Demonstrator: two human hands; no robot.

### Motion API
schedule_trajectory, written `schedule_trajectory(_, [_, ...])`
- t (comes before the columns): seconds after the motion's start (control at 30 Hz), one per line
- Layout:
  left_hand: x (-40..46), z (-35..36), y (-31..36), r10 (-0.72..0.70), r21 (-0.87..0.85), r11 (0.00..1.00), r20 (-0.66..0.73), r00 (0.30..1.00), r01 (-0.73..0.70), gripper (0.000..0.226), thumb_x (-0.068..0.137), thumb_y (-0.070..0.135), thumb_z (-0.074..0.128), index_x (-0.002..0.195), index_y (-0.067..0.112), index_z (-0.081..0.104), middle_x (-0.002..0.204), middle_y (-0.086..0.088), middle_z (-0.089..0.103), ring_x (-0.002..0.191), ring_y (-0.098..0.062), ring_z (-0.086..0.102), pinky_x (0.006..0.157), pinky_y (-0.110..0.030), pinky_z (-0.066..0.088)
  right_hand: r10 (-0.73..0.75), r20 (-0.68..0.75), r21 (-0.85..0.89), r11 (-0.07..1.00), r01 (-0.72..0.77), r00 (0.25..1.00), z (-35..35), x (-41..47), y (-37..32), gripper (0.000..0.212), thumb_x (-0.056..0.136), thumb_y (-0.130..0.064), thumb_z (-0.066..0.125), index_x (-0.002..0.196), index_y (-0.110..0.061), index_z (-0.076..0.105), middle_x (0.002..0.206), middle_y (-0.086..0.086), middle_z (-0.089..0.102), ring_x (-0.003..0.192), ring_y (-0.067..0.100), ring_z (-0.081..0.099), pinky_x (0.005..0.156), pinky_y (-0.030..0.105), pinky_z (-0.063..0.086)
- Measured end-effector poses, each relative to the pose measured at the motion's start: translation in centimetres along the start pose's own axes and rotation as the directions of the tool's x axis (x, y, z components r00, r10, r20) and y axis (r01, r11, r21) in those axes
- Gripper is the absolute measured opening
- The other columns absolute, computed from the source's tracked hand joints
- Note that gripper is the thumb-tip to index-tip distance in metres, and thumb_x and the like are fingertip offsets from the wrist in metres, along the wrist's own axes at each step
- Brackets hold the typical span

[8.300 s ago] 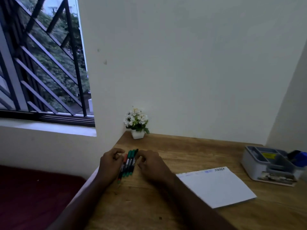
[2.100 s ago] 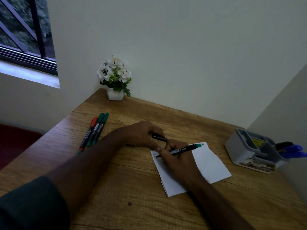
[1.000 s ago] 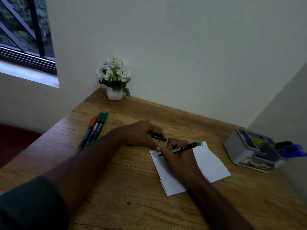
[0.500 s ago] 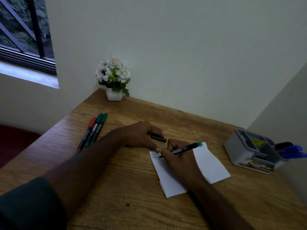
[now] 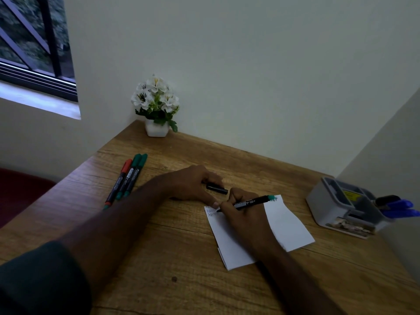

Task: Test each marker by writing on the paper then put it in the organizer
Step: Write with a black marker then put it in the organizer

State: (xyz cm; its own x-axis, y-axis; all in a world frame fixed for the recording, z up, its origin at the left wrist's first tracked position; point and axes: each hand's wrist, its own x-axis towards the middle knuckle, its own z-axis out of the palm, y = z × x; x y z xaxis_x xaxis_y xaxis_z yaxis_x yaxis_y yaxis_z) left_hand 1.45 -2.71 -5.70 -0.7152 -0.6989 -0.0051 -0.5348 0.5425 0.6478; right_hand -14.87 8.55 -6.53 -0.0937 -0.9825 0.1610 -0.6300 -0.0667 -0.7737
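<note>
Head view, single entry.

Wooden table point(image 5: 181, 280): plank-grained, set in a wall corner.

White sheet of paper point(image 5: 286, 223): lying flat right of centre, a few lines of writing at its far-left corner.

Right hand point(image 5: 245, 214): fingers curled round a black-barrelled marker with green end point(image 5: 250, 202), tip down on the paper's far-left corner, long axis running left-to-right with the green end pointing toward the organizer.

Left hand point(image 5: 193, 184): resting on the table just left of the paper, fingers curled over a black cap point(image 5: 217, 188), thumb at the paper's corner.

Grey plastic desk organizer point(image 5: 329, 205): at the table's right edge, well apart from the paper, on the right hand's side; blue markers point(image 5: 400, 206) already lying in its right compartment.

One red-capped and two green-capped markers point(image 5: 127, 178): side by side, untested by the look of it, left of the left forearm, long axes running near-to-far.

White-flowered plant in white pot point(image 5: 156, 108): far corner.

Judgement: testing stroke in hand; recapping calls for both hands meeting, then a rightward carry by the nearer right hand.
</note>
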Motion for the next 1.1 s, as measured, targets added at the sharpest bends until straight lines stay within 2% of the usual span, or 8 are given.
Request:
schedule_trajectory(0.17, [-0.13, -0.08, 0.21, -0.005, 0.008, 1.000, 0.002, 1.000, 0.004, 0.065, 0.078, 0.036, 0.079, 0.137, 0.025, 0.055, 0.150, 0.005, 0.044, 0.137, -0.013, 0.040, 0.116, -0.036, 0.032, -0.026, -0.020, 0.017, 0.999, 0.027, 0.999, -0.16, 0.10, -0.04, 0.029, 0.086, -0.025, 0.067, 0.065, -0.018, 0.048, 0.064, -0.006, 0.054, 0.059, -0.003, 0.051, 0.054, 0.014, 0.039])
schedule_trajectory(0.27, [-0.08, -0.09, 0.15, -0.009, 0.016, 1.000, 0.007, 1.000, 0.009, 0.066, 0.077, 0.039, 0.079, 0.137, 0.026, 0.054, 0.151, 0.005, 0.042, 0.139, -0.014, 0.038, 0.116, -0.036, 0.031, 0.049, -0.001, 0.017, 0.999, -0.049, 0.999, -0.03, 0.15, 0.34, 0.027, 0.086, -0.032, 0.068, 0.070, -0.019, 0.050, 0.070, -0.004, 0.058, 0.062, 0.001, 0.053, 0.054, 0.015, 0.038])
schedule_trajectory(0.37, [-0.08, -0.13, 0.21, -0.005, 0.013, 1.000, -0.002, 1.000, 0.005, 0.064, 0.078, 0.036, 0.078, 0.137, 0.025, 0.054, 0.149, 0.006, 0.044, 0.136, -0.013, 0.040, 0.111, -0.027, 0.031, 0.018, -0.004, 0.001, 1.000, -0.018, 1.000, 0.03, 0.28, 0.51, 0.025, 0.086, -0.032, 0.068, 0.072, -0.018, 0.052, 0.073, -0.002, 0.060, 0.065, 0.004, 0.054, 0.057, 0.017, 0.038])
schedule_trajectory(0.57, [0.00, 0.06, -0.16, -0.009, 0.003, 1.000, 0.009, 1.000, 0.009, 0.068, 0.074, 0.042, 0.080, 0.136, 0.027, 0.056, 0.151, 0.006, 0.043, 0.138, -0.012, 0.039, 0.116, -0.039, 0.031, -0.036, -0.026, 0.024, 0.999, 0.037, 0.999, -0.22, 0.25, 0.31, 0.029, 0.085, -0.026, 0.068, 0.065, -0.019, 0.048, 0.063, -0.008, 0.054, 0.059, -0.001, 0.051, 0.055, 0.018, 0.037])
schedule_trajectory(0.73, [0.02, -0.02, 0.00, -0.001, 0.004, 1.000, 0.008, 1.000, 0.001, 0.069, 0.076, 0.040, 0.080, 0.139, 0.026, 0.053, 0.152, 0.006, 0.041, 0.140, -0.012, 0.037, 0.117, -0.036, 0.029, -0.045, -0.029, 0.040, 0.998, 0.046, 0.999, -0.19, 0.07, -0.27, 0.036, 0.069, -0.050, 0.060, 0.064, -0.016, 0.049, 0.061, -0.007, 0.054, 0.058, 0.000, 0.049, 0.054, 0.017, 0.037])
schedule_trajectory(0.87, [-0.03, -0.02, 0.05, -0.007, 0.005, 1.000, 0.004, 1.000, 0.007, 0.070, 0.075, 0.040, 0.080, 0.138, 0.026, 0.053, 0.152, 0.006, 0.042, 0.138, -0.013, 0.039, 0.117, -0.038, 0.031, -0.027, -0.040, 0.032, 0.999, 0.028, 0.999, -0.17, 0.27, 0.02, 0.028, 0.083, -0.026, 0.069, 0.067, -0.010, 0.053, 0.063, -0.005, 0.056, 0.059, 0.000, 0.051, 0.055, 0.017, 0.037])
schedule_trajectory(1.0, [-0.18, -0.09, 0.28, -0.011, 0.002, 1.000, 0.002, 1.000, 0.011, 0.067, 0.077, 0.038, 0.080, 0.138, 0.026, 0.054, 0.151, 0.006, 0.042, 0.137, -0.013, 0.039, 0.116, -0.036, 0.031, -0.008, -0.011, 0.017, 1.000, 0.008, 1.000, -0.18, 0.11, -0.17, 0.026, 0.087, -0.027, 0.067, 0.070, -0.013, 0.053, 0.067, -0.004, 0.058, 0.061, 0.001, 0.053, 0.056, 0.016, 0.039])
schedule_trajectory(1.1, [-0.12, -0.03, 0.19, -0.012, 0.004, 1.000, 0.000, 1.000, 0.012, 0.065, 0.076, 0.040, 0.080, 0.135, 0.029, 0.055, 0.149, 0.007, 0.045, 0.135, -0.013, 0.041, 0.115, -0.037, 0.033, -0.006, -0.015, 0.048, 0.999, 0.007, 1.000, -0.21, 0.12, -0.08, 0.027, 0.086, -0.023, 0.067, 0.066, -0.016, 0.051, 0.063, -0.008, 0.056, 0.059, -0.003, 0.052, 0.054, 0.014, 0.039])
